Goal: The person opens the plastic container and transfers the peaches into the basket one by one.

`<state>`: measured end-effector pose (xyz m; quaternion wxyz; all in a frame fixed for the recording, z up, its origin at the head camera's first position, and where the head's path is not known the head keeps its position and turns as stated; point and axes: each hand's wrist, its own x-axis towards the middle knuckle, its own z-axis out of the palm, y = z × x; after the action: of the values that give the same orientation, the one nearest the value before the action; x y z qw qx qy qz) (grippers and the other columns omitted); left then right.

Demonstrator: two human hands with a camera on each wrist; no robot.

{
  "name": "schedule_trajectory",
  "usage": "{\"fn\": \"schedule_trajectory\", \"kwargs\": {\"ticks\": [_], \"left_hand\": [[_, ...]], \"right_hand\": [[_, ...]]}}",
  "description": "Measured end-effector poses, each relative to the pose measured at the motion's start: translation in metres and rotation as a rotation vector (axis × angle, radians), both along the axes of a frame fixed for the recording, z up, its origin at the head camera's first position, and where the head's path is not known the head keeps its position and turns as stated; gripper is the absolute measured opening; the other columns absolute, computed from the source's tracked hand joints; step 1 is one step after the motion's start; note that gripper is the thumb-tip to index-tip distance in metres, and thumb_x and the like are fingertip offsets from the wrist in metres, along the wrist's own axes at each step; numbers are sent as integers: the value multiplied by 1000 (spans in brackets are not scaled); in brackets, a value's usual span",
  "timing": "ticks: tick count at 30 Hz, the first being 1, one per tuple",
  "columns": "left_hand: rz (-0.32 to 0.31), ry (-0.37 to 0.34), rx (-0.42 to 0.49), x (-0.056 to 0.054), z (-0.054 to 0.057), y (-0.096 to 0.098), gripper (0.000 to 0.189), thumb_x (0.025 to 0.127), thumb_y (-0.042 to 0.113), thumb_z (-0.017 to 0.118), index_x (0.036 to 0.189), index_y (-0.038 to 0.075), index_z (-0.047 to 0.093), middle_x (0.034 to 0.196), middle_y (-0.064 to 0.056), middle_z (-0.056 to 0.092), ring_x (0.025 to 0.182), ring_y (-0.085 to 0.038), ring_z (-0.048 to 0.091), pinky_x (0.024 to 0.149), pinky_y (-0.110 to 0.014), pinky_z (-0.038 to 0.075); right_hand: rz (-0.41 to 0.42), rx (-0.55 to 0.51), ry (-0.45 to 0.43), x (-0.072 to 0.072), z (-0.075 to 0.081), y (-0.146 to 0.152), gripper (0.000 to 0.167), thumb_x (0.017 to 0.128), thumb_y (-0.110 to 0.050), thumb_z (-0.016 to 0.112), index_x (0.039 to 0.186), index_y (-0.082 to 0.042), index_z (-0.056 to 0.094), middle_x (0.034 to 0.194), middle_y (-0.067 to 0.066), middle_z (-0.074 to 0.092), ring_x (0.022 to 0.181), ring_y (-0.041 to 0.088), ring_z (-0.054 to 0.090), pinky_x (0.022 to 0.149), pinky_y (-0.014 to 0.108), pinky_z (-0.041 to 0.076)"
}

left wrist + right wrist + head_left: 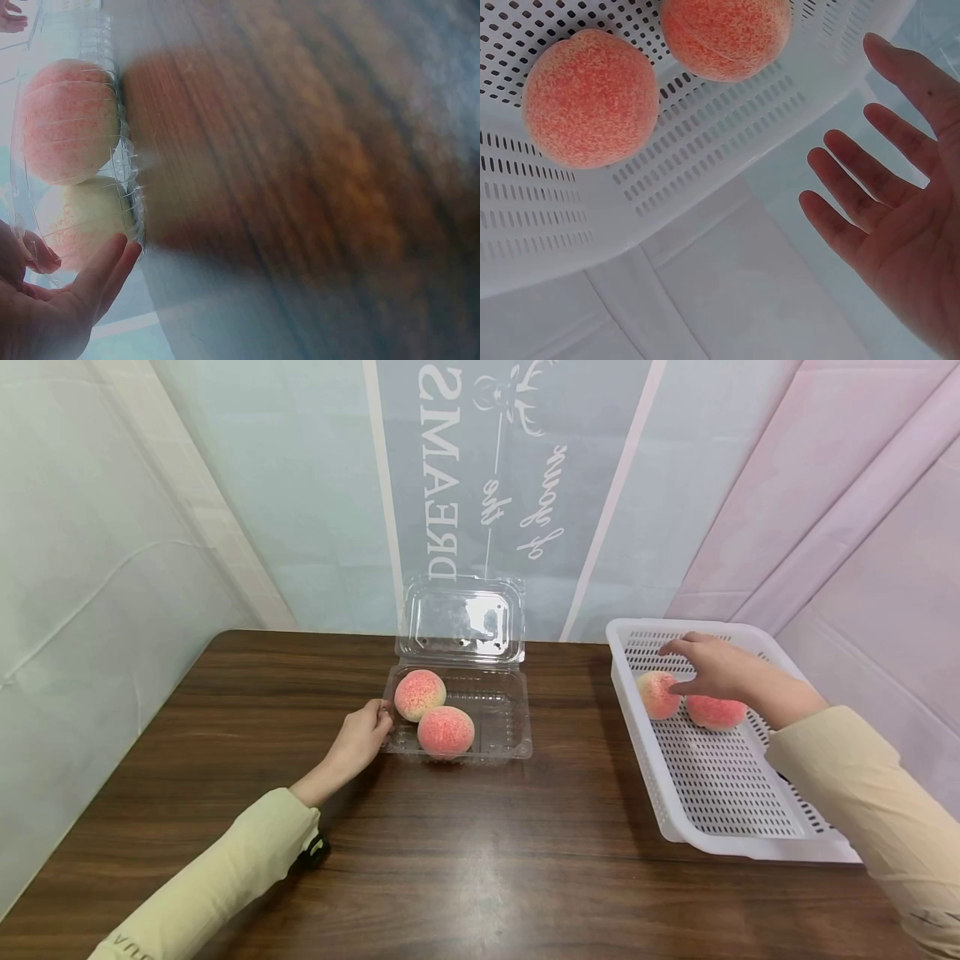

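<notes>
A clear plastic clamshell box (501,714) lies on the table with its lid (450,618) raised at the back. Two pink and pale-yellow peaches (420,695) sit in its left part, touching each other. My left hand (356,739) pinches the box's left side; in the left wrist view its thumb and fingers are at the box wall, beside a peach (86,214). On the right, a white slotted plastic basket (641,735) holds two more peaches (716,713). Over them hovers my right hand (720,670), fingers spread, holding nothing; the right wrist view shows it apart from both peaches (592,97).
The dark wood-grain table (480,852) carries both containers, with a gap between box and basket. Behind the table hangs a printed cloth (510,468) close to the raised lid. Pale cloth walls stand at the left and right.
</notes>
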<state>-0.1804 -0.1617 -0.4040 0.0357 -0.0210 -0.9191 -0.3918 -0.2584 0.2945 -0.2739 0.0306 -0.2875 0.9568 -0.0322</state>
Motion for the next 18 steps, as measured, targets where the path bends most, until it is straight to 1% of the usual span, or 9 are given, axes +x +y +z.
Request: {"fn": "schedule_trajectory", "kwargs": {"ticks": [7,18], "left_hand": [[5,0,-2,0,0,0,32,92,6,39,115,-12,50,85,-15,59,71,-20,57,55,-27,42],[2,4,-2,0,0,0,32,91,6,39,115,-12,50,85,-15,59,71,-20,57,55,-27,43]], "right_hand": [[-2,4,-6,2,3,-5,50,72,-13,73,115,3,54,108,25,53,98,42,52,85,54,39],[12,18,-8,4,5,-11,49,74,-14,72,116,4,54,109,25,54,100,41,51,86,54,38]]}}
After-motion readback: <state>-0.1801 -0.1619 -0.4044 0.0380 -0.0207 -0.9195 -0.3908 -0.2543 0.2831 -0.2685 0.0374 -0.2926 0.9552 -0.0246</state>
